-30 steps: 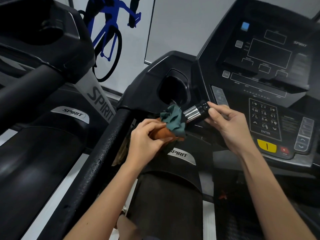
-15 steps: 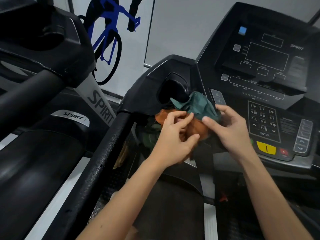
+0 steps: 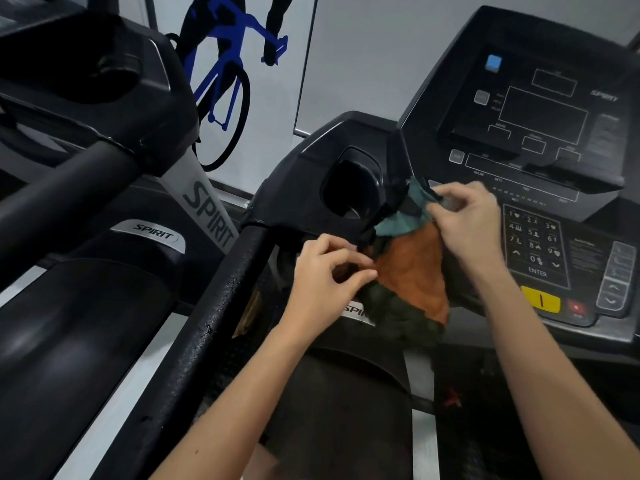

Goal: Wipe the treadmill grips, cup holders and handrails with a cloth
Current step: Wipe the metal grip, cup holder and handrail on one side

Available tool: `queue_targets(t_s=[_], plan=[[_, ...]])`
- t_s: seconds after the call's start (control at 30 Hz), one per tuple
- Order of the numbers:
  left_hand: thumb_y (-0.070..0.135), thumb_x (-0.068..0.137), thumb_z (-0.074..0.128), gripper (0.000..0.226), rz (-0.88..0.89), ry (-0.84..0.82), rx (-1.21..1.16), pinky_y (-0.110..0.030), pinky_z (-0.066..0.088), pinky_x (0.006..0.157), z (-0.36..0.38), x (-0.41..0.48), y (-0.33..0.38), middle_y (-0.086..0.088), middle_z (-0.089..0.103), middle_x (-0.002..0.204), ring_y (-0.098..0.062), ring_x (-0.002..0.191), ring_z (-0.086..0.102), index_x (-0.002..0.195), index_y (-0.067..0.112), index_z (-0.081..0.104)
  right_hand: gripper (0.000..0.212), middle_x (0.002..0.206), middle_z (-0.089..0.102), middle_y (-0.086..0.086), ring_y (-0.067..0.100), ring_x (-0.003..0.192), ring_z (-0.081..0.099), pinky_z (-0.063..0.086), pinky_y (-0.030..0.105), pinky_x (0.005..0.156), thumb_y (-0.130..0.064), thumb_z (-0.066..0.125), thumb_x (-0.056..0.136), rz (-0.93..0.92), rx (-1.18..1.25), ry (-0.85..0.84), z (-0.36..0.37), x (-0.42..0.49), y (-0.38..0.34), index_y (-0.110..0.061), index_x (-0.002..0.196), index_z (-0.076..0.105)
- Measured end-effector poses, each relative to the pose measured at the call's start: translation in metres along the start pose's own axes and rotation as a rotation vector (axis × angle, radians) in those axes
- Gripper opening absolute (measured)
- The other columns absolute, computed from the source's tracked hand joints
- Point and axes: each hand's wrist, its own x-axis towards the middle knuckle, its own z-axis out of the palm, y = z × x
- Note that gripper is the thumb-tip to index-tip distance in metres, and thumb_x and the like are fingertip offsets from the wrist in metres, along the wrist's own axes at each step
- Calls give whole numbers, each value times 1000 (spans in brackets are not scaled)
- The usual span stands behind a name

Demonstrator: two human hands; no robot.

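Cloth (image 3: 412,268) now spread, was bunched 0.5 s ago | left hand (image 3: 325,282) pinches its lower-left edge | right hand (image 3: 467,223) pinches teal top corner, beside keypad (image 3: 535,244)

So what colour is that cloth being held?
The cloth is mostly orange, teal at the top, dark green below; head view.

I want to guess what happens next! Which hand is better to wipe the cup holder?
Probably the left hand: it pinches the cloth right below the cup holder. The right hand holds the cloth's top, farther over by the keypad.
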Motion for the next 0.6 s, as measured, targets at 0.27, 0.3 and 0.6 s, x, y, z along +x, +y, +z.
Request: queue_targets(t_s=[0.27,0.3,0.6], plan=[[14,66,82,39,-98,-11,-103,-5,41,83,-6,7,-8,11,61,98,3,92,57,99,24,64,20,71,57,2,10,66,54,45,24,62,-15,57,91,298,453,-120,4,-20,11,-19,72,56],[15,65,82,41,-110,-14,-91,-4,41,83,-6,8,-8,12,61,98,3,93,57,102,20,66,23,73,58,6,15,68,54,45,24,61,-21,53,94,339,463,-192,4,-23,12,-15,71,57],[20,61,85,45,-113,-3,-48,-10,45,87,-2,9,-8,10,62,99,-2,94,60,103,17,69,21,96,60,3,15,87,57,47,23,72,-20,46,97,294,518,-408,-7,-26,-2,-27,84,62]])
